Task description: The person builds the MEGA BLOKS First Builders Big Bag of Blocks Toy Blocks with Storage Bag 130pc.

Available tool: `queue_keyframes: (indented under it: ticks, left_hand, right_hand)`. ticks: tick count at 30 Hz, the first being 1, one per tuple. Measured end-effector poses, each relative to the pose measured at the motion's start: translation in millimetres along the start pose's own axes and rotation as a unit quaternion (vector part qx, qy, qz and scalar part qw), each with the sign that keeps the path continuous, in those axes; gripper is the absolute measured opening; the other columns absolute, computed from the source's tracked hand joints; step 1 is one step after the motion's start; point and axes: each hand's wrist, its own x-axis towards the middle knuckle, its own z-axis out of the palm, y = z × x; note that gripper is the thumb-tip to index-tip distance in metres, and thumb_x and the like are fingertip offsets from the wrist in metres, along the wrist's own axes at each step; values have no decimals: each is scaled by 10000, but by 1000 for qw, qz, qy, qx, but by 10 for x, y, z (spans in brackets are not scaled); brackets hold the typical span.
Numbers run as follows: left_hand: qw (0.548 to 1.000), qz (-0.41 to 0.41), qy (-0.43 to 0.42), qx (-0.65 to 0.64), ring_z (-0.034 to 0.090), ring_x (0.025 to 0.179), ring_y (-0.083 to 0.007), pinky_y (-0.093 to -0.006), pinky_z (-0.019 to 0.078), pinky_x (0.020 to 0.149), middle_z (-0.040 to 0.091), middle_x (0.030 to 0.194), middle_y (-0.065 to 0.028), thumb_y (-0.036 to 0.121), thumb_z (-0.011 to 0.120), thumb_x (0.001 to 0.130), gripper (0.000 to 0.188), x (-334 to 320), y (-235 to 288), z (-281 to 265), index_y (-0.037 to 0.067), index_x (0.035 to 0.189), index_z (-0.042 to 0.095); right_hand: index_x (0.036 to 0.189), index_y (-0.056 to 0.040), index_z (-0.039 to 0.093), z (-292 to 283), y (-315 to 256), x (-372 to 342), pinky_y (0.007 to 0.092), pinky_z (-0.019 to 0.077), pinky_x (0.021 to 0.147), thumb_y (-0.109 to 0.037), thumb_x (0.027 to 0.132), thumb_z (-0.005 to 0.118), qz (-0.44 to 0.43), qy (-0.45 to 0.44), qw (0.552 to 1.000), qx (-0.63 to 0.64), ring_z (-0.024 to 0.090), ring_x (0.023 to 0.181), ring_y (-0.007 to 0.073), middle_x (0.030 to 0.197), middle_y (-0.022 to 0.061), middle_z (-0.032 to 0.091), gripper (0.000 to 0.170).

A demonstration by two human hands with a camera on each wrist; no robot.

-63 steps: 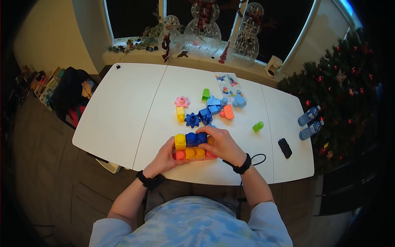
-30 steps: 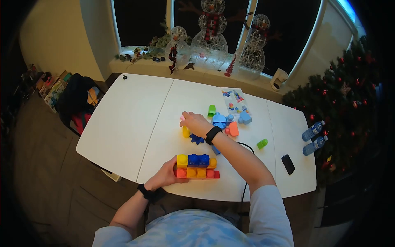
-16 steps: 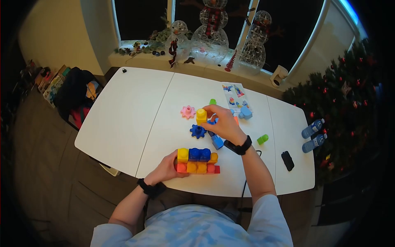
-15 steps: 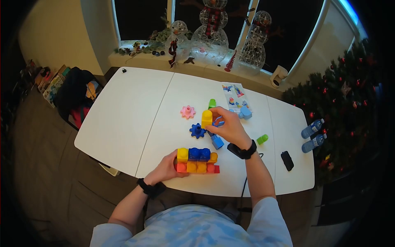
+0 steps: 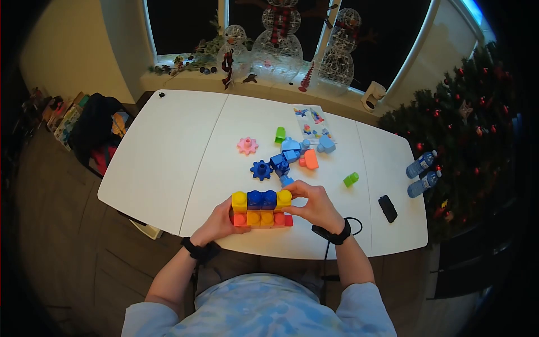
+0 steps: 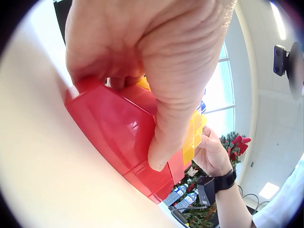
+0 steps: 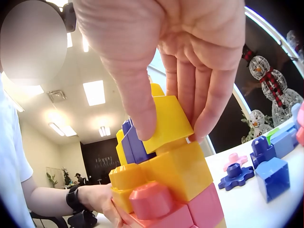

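Note:
A stack of toy building blocks stands near the table's front edge, with red-pink blocks (image 5: 241,220) at the bottom and orange-yellow ones (image 5: 253,218) in the middle. Two dark blue blocks (image 5: 261,200) sit on top beside a yellow block (image 5: 240,200). My left hand (image 5: 218,223) grips the stack's left end, its thumb along the red side (image 6: 109,123). Between thumb and fingers, my right hand (image 5: 319,208) pinches another yellow block (image 7: 171,118) at the top right end. In the right wrist view, a little of an orange stud shows beneath that block.
Beyond the stack lie a blue gear (image 5: 261,169), a pink gear (image 5: 247,146), light blue blocks (image 5: 290,145) and a coral block (image 5: 310,160). A picture sheet (image 5: 303,115) lies behind. Rightward are a green block (image 5: 351,179), phone (image 5: 387,208), cable (image 5: 359,226) and water bottles (image 5: 421,163).
My right hand left the stack, reached to the loose pieces, picked up a yellow block and brought it back to the top right end. My left hand has kept its grip on the stack.

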Motion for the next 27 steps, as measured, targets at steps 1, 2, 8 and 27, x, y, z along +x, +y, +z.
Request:
queue_keyframes:
  ticks: [1,2,8,27]
  left_hand:
    - [1000,6,-2,-6,646,1160,-180,-347,525,1033,671,1261,-80,15,909,722,739,3,-6,1,35,1361,541]
    - [1000,13,-4,-12,644,1164,-179,-347,524,1035,669,1264,-79,13,909,723,740,5,-11,5,35,1363,539]
    - [999,28,6,-19,665,1101,-165,-338,548,990,695,1197,-65,43,923,746,637,4,5,23,45,1283,581]
    - [999,36,4,0,652,1163,-176,-350,529,1029,678,1256,-83,23,907,725,754,1,-29,15,40,1377,530]
  right_hand:
    - [1161,-16,670,8,14,-1,334,588,926,-104,803,867,0,0,1000,1,746,983,251,1044,106,754,418]
    - [1156,-21,674,14,26,-6,340,587,922,-106,803,864,-9,3,1000,-9,746,982,258,1037,108,753,410]
    - [1150,-35,683,4,57,-3,356,585,906,-120,808,858,-21,1,999,-26,744,976,275,1020,111,754,393]
    - [1408,-57,576,-730,455,-172,415,541,967,-187,771,897,96,260,945,-176,631,1226,310,1380,144,636,725]
